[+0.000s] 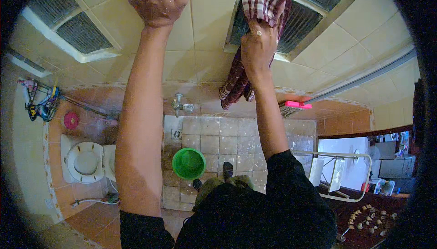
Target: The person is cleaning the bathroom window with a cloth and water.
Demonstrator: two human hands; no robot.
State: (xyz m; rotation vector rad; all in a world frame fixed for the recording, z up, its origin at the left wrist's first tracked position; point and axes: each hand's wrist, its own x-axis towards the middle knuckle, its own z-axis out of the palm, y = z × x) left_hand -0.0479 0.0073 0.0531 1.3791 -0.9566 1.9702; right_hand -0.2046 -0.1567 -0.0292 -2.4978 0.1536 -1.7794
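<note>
My right hand (260,44) is closed round a maroon and white checked cloth (268,4). It presses the bunched upper part against the ribbed glass of a window (298,26) in the tiled wall, while the lower part hangs down beside my wrist. A small fleck of foam sits on the back of this hand. My left hand (157,1) is raised to the wall tiles left of that window, wet with streaks of foam. Its fingers run out at the upper edge, so their grip is hidden.
Below, a green basin (189,163) stands on the tiled floor by my feet, near a drain (176,134) and a wall tap (180,105). A toilet (84,162) is at left. At right are a pink-headed broom (298,105) and a metal-framed folding chair (334,176) by the doorway.
</note>
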